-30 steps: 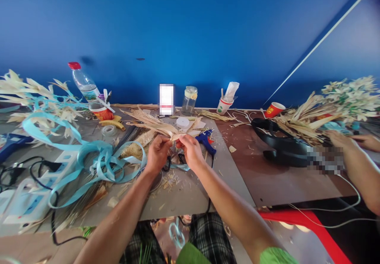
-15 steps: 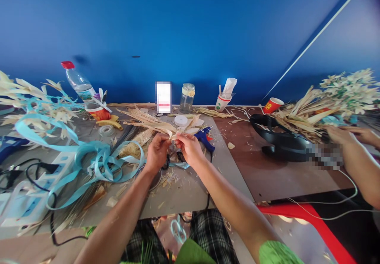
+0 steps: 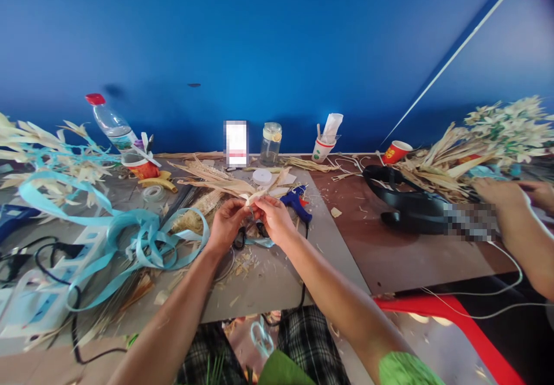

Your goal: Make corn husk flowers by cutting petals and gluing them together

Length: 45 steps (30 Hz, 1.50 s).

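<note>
Between my two hands is a small pale strip of dried husk (image 3: 248,199). My left hand (image 3: 228,222) is closed, pinching its near left side with thumb and fingertips. My right hand (image 3: 273,217) pinches the same piece from the right, the fingertips of both hands almost touching. Just beyond them lie long dried corn husks (image 3: 216,182) and a white round spool (image 3: 262,177). A blue glue gun (image 3: 296,203) rests right of my right hand. Under my hands, part of a black cable and light-blue ribbon is mostly hidden.
Light-blue ribbon (image 3: 147,238) lies in loops at left, near a white power strip (image 3: 38,298) with black cords. A bottle (image 3: 112,125), cups, a glass jar (image 3: 270,145) and a bright phone screen (image 3: 236,142) stand along the wall. A co-worker's hand (image 3: 502,197) works at right beside a black visor-like object (image 3: 407,206).
Both hands keep pinching the husk strip, with only slight shifts of the fingers. The view has moved a little, and the co-worker's hands at right have shifted slightly.
</note>
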Available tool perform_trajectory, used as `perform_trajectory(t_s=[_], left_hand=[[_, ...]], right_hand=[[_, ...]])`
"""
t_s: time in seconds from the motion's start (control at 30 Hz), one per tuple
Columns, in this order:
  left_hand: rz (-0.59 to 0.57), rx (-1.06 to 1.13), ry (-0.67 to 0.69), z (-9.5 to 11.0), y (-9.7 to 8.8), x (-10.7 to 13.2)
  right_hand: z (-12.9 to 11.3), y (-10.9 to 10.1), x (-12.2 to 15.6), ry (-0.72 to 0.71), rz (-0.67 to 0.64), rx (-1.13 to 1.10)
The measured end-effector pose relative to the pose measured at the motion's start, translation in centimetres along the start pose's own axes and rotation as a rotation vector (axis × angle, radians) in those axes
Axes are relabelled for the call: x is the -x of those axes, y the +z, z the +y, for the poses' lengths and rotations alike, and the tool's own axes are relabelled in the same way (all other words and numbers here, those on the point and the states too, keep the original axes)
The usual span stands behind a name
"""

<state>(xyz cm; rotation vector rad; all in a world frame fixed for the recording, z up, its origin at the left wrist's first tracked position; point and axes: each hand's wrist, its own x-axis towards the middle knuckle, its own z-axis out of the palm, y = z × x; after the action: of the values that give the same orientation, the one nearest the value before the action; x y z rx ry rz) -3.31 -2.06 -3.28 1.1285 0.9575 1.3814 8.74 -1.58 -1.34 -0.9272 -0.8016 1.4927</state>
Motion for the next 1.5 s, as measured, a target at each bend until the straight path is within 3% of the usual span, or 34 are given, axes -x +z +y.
perform_trajectory(t_s=[0.13, 0.3, 0.53, 0.77, 1.03, 1.5], left_hand=[[-0.098, -0.038, -0.023, 0.2, -0.1, 0.0], [-0.175, -0.045, -0.065, 0.1, -0.5, 0.1], [-0.176, 0.215, -0.235, 0.5, -0.7, 0.2], [-0.361, 0.36, -0.44, 1.1, -1.3, 0.3], [-0.447, 0.384, -0.422, 1.0, -1.7, 0.4], [-0.362, 0.423, -0.358, 0.8, -1.4, 0.3]], right_hand=[[-0.1, 0.0, 0.1, -0.039, 0.015, 0.038], [-0.9, -0.1, 0.4, -0.194, 0.047, 0.249], [-1.3, -0.8, 0.2, -0.297, 0.031, 0.392], [-1.6, -0.7, 0.7, -0.285, -0.076, 0.447], [-2.4, -0.7, 1.1, -0.29, -0.116, 0.556], [-2.2, -1.1, 0.8, -0.303, -0.205, 0.497]])
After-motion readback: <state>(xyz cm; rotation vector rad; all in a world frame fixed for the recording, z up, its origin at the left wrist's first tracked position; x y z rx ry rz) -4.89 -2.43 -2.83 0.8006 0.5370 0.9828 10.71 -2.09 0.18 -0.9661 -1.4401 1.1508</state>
